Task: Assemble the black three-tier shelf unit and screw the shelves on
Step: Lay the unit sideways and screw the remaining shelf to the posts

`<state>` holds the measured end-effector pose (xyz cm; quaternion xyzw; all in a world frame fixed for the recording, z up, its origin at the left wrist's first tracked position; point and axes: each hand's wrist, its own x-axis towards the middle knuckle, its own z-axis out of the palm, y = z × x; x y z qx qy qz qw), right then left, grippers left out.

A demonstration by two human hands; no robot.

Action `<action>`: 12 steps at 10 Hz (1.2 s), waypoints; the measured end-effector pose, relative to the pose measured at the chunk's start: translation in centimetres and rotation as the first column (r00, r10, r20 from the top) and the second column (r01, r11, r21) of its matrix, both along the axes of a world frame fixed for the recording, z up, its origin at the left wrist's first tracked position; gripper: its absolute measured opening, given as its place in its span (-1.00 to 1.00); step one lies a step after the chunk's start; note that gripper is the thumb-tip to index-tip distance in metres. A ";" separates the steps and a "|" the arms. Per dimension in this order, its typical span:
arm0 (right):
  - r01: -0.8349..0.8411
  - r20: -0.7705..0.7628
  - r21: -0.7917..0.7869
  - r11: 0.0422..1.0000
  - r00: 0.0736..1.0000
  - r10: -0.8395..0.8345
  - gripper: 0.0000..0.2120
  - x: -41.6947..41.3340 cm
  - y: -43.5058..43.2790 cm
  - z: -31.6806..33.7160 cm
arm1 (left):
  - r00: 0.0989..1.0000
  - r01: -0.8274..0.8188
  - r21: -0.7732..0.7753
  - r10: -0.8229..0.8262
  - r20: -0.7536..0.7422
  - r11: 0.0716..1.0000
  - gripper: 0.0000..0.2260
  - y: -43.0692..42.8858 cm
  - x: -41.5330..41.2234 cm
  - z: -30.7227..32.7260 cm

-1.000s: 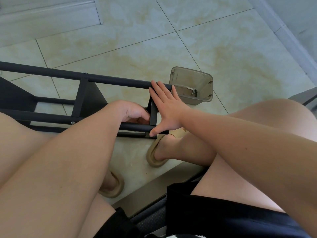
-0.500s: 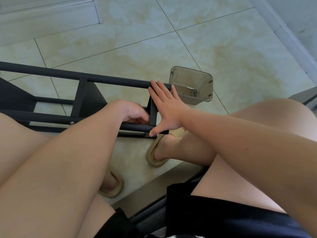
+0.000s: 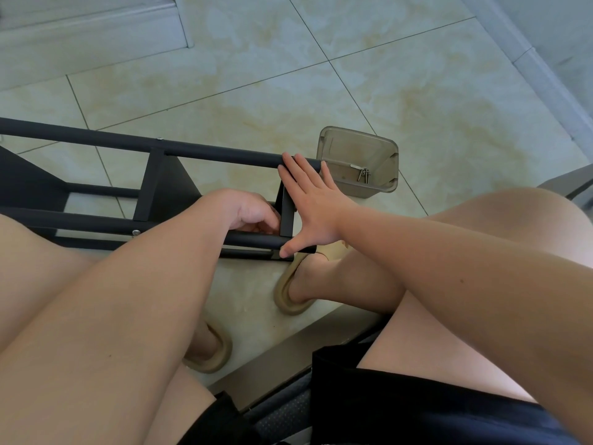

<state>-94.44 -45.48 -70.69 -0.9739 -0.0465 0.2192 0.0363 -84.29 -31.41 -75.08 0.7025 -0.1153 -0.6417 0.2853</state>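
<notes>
Tan slippers (image 3: 224, 352) on tiled floor (image 3: 417, 91)

Black tubular metal shelf frame (image 3: 208, 154) is laid on the cream tiled floor (image 3: 417, 75), its end pressed by the flat right hand (image 3: 316, 210); the left hand (image 3: 248, 213) is curled inside it. Small metal screws (image 3: 362, 175) are seen in a translucent plastic tub (image 3: 346, 146).

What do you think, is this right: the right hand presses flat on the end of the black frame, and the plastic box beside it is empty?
Not empty: the head view shows a few screws in the plastic box. The right hand does press flat on the end of the black frame.
</notes>
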 end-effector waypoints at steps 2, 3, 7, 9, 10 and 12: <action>0.000 0.010 0.007 1.000 1.000 0.000 0.46 0.0 -0.1 -0.2 | 0.997 0.007 0.019 -0.005 -0.077 1.000 -0.87 0.1 0.1 0.0; 0.001 0.010 0.010 1.000 1.000 -0.001 0.46 0.0 -0.1 -0.3 | 0.996 0.028 0.042 -0.024 -0.086 0.999 -0.84 0.1 0.1 -0.1; -0.002 0.000 0.016 1.000 1.000 0.002 0.45 0.1 -0.2 -0.3 | 0.998 -0.019 -0.013 0.018 -0.056 1.000 -0.83 -0.2 0.2 -0.4; -0.003 0.000 0.012 1.000 1.000 0.003 0.45 0.1 -0.2 -0.2 | 1.000 -0.002 -0.027 0.002 -0.020 1.000 -0.81 -0.2 0.2 -0.6; -0.001 -0.004 0.014 1.000 1.000 0.002 0.45 0.1 -0.2 -0.2 | 1.000 0.005 -0.046 -0.006 -0.007 0.999 -0.81 -0.2 0.2 -0.7; -0.003 0.003 0.008 1.000 1.000 0.003 0.45 0.2 -0.3 -0.2 | 1.000 0.018 -0.083 -0.018 -0.003 0.996 -0.80 -0.1 0.2 -0.4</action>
